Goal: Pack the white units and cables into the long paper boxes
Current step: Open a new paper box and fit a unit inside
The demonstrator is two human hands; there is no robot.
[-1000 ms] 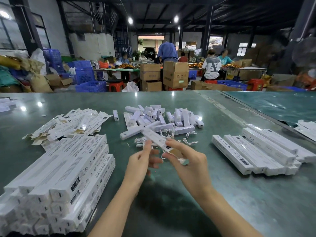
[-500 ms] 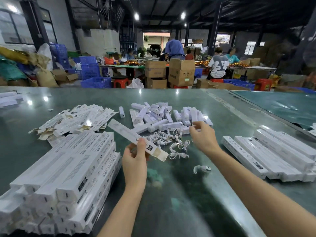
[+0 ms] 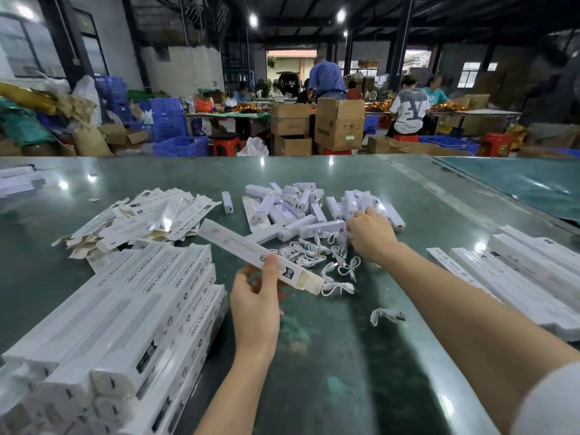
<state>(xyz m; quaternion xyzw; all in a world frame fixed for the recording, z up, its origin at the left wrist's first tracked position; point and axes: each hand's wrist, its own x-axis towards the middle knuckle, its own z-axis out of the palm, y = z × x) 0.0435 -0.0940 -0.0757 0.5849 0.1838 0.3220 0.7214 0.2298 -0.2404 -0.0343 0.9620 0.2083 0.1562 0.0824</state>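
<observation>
Head view: the left hand [image 3: 255,301] pinches an open long paper box [image 3: 251,251]. The right hand [image 3: 370,232], fingers curled out of clear sight, digs among white units [image 3: 301,211] and may drag tangled cables [image 3: 317,255] along.

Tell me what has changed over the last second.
The right hand let go of the long box and reached forward into the pile of white units; whether it grips one is unclear. The left hand keeps holding the box, now alone. A loose cable now lies on the table. The box stacks stayed put.
</observation>
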